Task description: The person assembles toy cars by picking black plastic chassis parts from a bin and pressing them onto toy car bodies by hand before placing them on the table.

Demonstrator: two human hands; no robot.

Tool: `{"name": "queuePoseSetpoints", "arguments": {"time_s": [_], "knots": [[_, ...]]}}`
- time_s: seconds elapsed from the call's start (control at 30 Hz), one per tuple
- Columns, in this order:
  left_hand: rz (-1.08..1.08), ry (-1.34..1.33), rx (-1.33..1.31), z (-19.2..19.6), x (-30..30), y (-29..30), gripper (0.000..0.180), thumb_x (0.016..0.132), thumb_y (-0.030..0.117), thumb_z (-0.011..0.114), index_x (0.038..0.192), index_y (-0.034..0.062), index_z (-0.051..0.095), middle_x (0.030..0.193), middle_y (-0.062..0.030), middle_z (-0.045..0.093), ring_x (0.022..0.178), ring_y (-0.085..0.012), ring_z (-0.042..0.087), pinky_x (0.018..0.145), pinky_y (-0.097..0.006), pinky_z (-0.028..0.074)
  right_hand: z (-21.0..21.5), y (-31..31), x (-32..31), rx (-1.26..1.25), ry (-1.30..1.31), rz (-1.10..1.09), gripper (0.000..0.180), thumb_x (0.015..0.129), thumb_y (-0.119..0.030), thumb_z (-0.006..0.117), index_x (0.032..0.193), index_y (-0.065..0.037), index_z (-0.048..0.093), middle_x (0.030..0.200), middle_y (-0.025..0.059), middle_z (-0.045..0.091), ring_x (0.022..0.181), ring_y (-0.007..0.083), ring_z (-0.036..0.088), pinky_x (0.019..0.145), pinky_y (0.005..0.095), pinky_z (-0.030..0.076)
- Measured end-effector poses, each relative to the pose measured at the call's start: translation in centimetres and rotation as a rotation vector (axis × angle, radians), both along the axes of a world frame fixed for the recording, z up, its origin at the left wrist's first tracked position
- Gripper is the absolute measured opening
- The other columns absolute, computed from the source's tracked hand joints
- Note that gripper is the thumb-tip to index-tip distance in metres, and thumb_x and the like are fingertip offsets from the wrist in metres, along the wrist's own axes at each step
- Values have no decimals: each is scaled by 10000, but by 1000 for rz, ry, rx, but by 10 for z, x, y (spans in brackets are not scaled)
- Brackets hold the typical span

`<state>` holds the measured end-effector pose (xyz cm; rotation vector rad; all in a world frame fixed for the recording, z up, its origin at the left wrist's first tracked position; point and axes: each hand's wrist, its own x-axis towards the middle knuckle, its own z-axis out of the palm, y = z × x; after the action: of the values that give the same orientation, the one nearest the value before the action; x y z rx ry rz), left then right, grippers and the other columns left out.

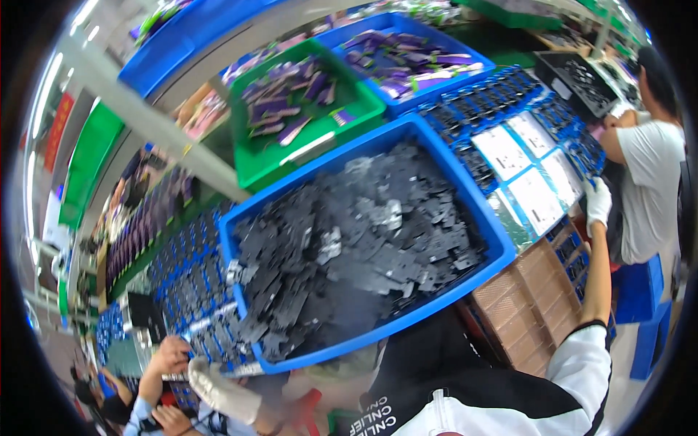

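Observation:
My left hand, in a white glove, is at the lower left beside the near end of a blue parts tray filled with dark pieces. Its fingers are blurred, and what they touch is unclear. My right hand, also gloved, is stretched far to the right. Its fingers are closed at the edge of another blue tray of dark parts. Between my arms stands a big blue bin heaped with flat black plastic pieces. White printed sheets lie to the left of my right hand.
A brown compartmented tray lies below my right hand. Behind the bin stand a green bin and a blue bin with purple packages. A co-worker is at the right; another's bare hand is near my left glove.

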<state>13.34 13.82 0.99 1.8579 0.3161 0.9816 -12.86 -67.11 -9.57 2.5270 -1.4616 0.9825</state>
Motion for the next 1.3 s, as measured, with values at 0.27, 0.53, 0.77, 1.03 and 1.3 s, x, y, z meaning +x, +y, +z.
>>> {"name": "queuePoseSetpoints", "arguments": {"time_s": [0.27, 0.53, 0.77, 1.03, 1.3], "knots": [[-1060, 153, -1197, 27, -84, -144, 280, 992, 263, 486, 1167, 64, 577, 1135, -115, 608, 1052, -255, 568, 872, -385, 488, 134, 239, 71, 540, -423, 587, 98, 924, -128, 636, 979, -47, 620, 739, -66, 512, 620, 19, 426, 554, 185, 360], [-1297, 345, -1315, 31, -93, -187, 730, 905, 325, 650, 1487, 178, 234, 1453, -79, 374, 1307, -257, 421, 1086, -480, 350, 183, 462, 126, 361, 62, 1317, 225, 754, -194, 760, 923, -97, 647, 790, 92, 612, 722, 287, 613, 624, 369, 486], [-1124, 141, -1624, 22, -61, -117, 640, 838, 329, 718, 1397, 237, 421, 1300, -93, 552, 1237, -331, 479, 1078, -532, 360, 201, 482, 184, 242, -6, 1375, 257, 798, -168, 712, 1034, -85, 652, 905, 116, 666, 804, 290, 660, 727, 359, 533], [-1179, 185, -1690, 28, -59, -81, 683, 846, 394, 699, 1402, 143, 393, 1281, -151, 547, 1217, -355, 499, 1095, -584, 317, 147, 435, 286, -59, 303, 1035, 222, 792, -274, 708, 874, -72, 666, 956, 97, 617, 929, 287, 593, 778, 382, 474], [-1127, 163, -1691, 28, -66, -74, 688, 851, 440, 682, 1387, 121, 392, 1260, -164, 546, 1216, -356, 499, 1094, -588, 316, 162, 444, 233, 10, 13, 1096, 246, 828, -47, 596, 1074, -49, 598, 997, 163, 647, 880, 351, 633, 751, 399, 511]]}}
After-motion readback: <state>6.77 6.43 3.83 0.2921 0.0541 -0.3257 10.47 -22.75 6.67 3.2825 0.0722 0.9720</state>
